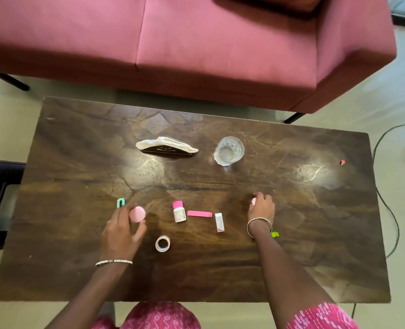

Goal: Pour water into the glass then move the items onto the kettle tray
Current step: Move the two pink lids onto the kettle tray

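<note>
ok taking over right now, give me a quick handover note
Left grip holds a round pink disc.
Right grip holds a small pink object, mostly hidden.
Clear drinking glass stands upright farther back; whether it holds water cannot be told.
White bottle with pink cap, pink paper strip, small white box and tape roll sit between the grips on the dark wooden table.
Kettle and tray not in view; moving items is left.

Pink round lid (137, 213), pink-capped white bottle (179, 211), dark veined table (78, 162), maroon sofa (196, 43).

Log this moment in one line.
left hand: holds pink disc | right hand: grips small pink item | glass: upright, untouched
</note>
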### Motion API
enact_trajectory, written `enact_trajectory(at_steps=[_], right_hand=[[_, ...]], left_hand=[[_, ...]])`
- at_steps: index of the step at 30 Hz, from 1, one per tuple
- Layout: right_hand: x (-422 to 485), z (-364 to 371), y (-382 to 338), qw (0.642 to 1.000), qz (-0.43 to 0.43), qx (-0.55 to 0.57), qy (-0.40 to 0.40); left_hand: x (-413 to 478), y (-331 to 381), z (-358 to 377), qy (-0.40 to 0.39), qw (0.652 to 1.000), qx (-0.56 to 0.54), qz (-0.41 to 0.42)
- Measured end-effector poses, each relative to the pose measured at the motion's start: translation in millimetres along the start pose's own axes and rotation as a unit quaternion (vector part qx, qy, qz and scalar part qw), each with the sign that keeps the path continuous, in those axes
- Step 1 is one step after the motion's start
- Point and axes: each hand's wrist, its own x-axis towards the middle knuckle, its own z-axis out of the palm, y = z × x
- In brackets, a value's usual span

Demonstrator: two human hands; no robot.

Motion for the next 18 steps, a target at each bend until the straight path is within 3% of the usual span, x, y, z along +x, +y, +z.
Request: enact_trajectory(at_steps=[6,14,18], right_hand=[[-57,8,-31,0.989,0.001,0.148,0.009],[-190,17,-128,0.958,-0.116,0.262,-0.031],[-239,20,-184,0.944,-0.188,0.262,-0.065]], left_hand=[[-9,2,-34,-0.021,1.0,-0.019,0.001],[-9,-10,-91,-0.034,0.998,-0.053,0.0],[-8,-29,-123,-0.014,0.997,-0.075,-0.006]])
